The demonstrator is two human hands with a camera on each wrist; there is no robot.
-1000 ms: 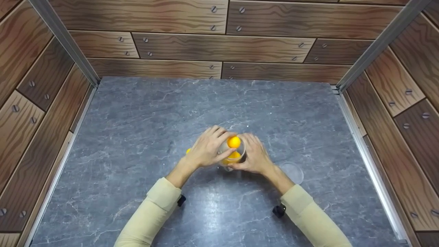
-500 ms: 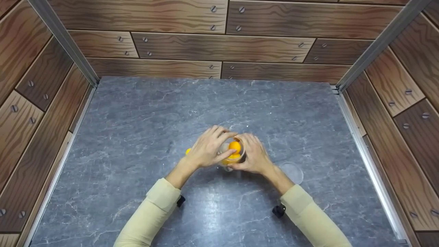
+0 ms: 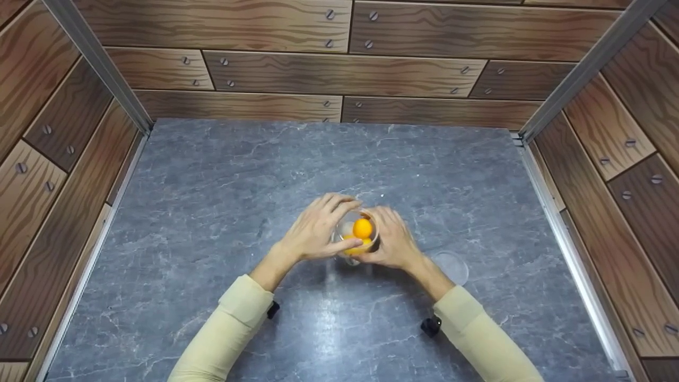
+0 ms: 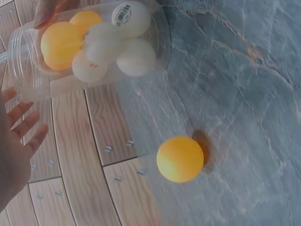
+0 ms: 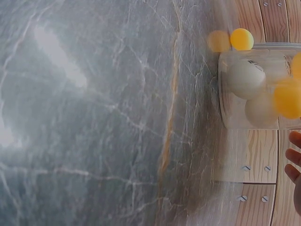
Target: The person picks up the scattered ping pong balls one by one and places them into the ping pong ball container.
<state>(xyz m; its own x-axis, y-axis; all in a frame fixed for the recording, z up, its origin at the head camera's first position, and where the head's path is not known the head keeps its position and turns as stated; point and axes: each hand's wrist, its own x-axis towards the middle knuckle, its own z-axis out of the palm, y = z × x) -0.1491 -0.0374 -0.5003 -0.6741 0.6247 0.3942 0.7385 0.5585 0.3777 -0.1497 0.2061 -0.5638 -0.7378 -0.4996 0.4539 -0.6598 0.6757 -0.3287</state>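
A clear plastic jar (image 4: 28,61) stands upright on the table, holding several orange and white table tennis balls. My right hand (image 3: 393,239) grips the jar's side near its mouth. Beside the opposite side of the mouth is my left hand (image 3: 316,228), its fingers spread and holding nothing. An orange ball (image 3: 363,228) shows through the mouth, on top of the others. In the left wrist view, another orange ball (image 4: 180,159) lies on the table outside the jar; my left hand hides it in the head view.
A clear round lid (image 3: 451,268) lies flat on the grey marbled table (image 3: 254,170), near my right wrist. Wood-patterned panels (image 3: 297,69) enclose the table at the back and both sides, with metal posts at the far corners.
An orange ball at my left fingertips has dropped into the jar. My left hand has since spread its fingers and shifted slightly left. My right hand keeps its grip on the jar.
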